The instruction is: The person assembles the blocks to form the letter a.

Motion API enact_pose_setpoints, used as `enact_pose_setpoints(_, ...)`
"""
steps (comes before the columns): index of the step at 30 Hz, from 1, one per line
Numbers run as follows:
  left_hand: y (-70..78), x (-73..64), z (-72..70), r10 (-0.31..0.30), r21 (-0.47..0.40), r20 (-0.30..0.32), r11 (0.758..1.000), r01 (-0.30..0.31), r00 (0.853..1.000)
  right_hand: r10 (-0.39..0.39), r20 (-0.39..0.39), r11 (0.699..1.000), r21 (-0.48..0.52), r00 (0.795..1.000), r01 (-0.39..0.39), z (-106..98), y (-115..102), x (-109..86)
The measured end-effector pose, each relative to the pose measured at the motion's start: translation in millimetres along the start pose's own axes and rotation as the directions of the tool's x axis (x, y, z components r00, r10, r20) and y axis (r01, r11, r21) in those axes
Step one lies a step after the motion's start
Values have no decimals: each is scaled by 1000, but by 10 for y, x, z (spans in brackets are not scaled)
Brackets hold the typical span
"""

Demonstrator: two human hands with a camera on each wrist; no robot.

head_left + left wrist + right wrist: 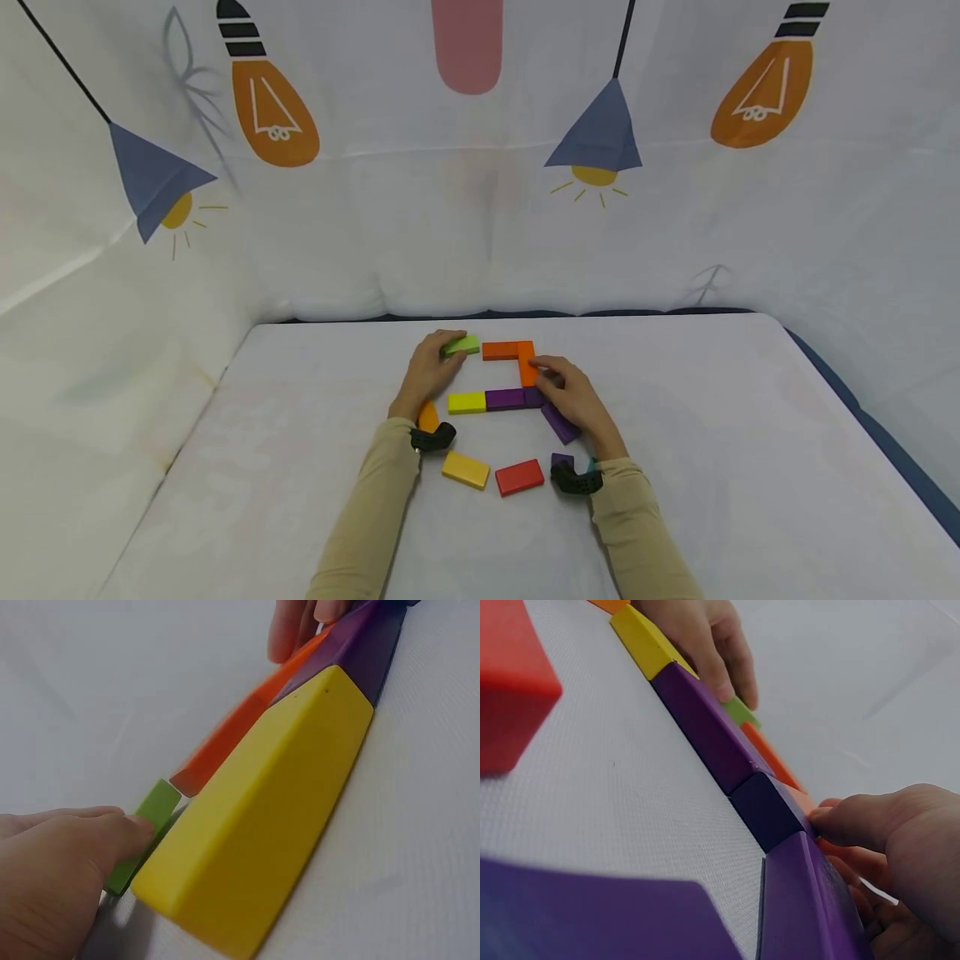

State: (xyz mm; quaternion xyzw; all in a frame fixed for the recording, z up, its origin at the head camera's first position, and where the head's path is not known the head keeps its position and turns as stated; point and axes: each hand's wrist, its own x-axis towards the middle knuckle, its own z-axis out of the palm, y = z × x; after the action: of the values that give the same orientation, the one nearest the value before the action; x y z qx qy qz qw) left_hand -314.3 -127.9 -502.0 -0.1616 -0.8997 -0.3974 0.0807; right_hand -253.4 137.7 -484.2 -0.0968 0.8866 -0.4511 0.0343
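In the head view my left hand (432,367) pinches a light green block (462,345), with the thumb on its near side and fingers on the far side. Two orange blocks meet at a corner: a crosswise one (499,351) beside the green block, and an upright-running one (527,364). Against the right side of that second one rest the fingertips of my right hand (573,393). Its thumb lies close to a dark purple block (771,811). A yellow block (467,403) and a purple block (505,400) continue the row leftward from there.
Below the right hand slants another purple block (560,423). Nearer me lie an amber block (466,470), a red block (519,477) and a purple block (562,459), partly covered by the wrist camera. An orange-yellow block (427,417) sits beside the left wrist.
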Motion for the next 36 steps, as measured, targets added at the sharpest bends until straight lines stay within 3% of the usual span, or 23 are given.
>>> enact_pose_setpoints(6, -10, -15, -3, 0, -37, -4, 999, 0, 1000, 0, -7, 1000, 4, 1000, 0, 1, 10, 0)
enact_pose_setpoints(14, -12, -32, -20, -43, -71, 41, 996, 46, 998, -5, -5, 1000, 0, 1000, 5, -3, 9, 1)
enact_pose_setpoints(22, -47, -23, -10, -20, -79, 37, 997, 23, 999, -1, 1, 1000, -6, 1000, 1, 1, 13, 7)
enact_pose_setpoints(30, -23, -33, -32, -57, -99, 42, 993, 61, 997, 1, -3, 1000, -1, 1000, -1, -9, -1, 4)
enact_pose_setpoints(36, -23, -29, -34, -36, -110, 44, 993, 41, 998, -9, -3, 1000, -3, 1000, 9, -16, -4, 8)
